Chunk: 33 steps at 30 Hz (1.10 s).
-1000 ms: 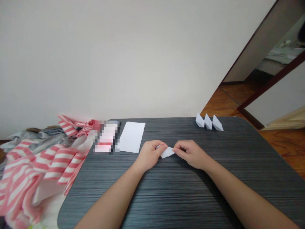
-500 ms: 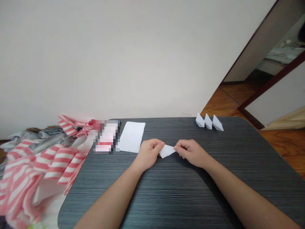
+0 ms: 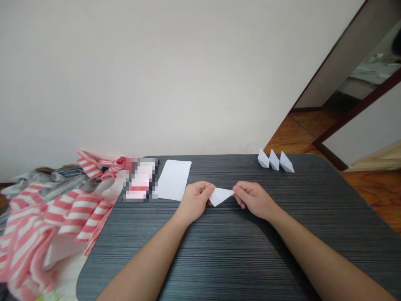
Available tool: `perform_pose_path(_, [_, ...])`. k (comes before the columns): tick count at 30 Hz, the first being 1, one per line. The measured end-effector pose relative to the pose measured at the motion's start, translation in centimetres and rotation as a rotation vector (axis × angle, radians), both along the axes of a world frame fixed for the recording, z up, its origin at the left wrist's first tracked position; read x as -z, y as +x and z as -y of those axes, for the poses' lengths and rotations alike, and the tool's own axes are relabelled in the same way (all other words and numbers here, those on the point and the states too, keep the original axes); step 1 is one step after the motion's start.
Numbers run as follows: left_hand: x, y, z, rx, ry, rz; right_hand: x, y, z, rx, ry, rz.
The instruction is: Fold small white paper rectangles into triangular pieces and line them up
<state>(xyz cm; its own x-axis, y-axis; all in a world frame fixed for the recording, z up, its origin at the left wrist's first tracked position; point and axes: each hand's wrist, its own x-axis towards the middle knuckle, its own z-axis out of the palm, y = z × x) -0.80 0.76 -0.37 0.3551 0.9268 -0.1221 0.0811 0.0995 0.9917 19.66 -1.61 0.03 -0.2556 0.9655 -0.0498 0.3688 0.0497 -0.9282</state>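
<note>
Currently one folded white paper (image 3: 221,196) above the worktop (image 3: 219,259), pinched by left hand (image 3: 194,201) and right hand (image 3: 255,199); long axis left-right, narrow tip right. Three folded paper shapes (image 3: 274,160) far right, one paper stack (image 3: 174,179) left.

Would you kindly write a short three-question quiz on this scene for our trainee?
1. How many pointed, folded white paper shapes stand at the far right of the dark, wood-grained table?
2. True or false: the left hand holds the small folded white paper piece alone.
3. What is heaped beyond the table's left edge?
A) Blue plastic buckets
B) Red-and-white striped cloth
C) Brown cardboard boxes

Key:
1. Three.
2. False; the right hand pinches its other end.
3. B.
</note>
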Motion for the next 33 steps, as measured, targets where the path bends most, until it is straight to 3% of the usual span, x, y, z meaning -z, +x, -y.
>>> perform_pose_path(10, [0.02,-0.14,-0.01,0.007,0.004,-0.002,0.42,0.41,-0.13,-0.024,0.009,-0.038])
perform_pose_path(18, [0.24,-0.10,-0.09,0.020,0.015,-0.005,-0.27,0.40,0.02,-0.031,0.088,0.101])
perform_pose_path(27, [0.07,-0.19,0.23,0.129,0.064,-0.109,-0.23,0.27,-0.28,0.042,0.144,0.138])
perform_pose_path(33, [0.06,-0.07,0.40,0.040,0.135,-0.163,-0.07,0.02,-0.30,0.127,0.139,0.143])
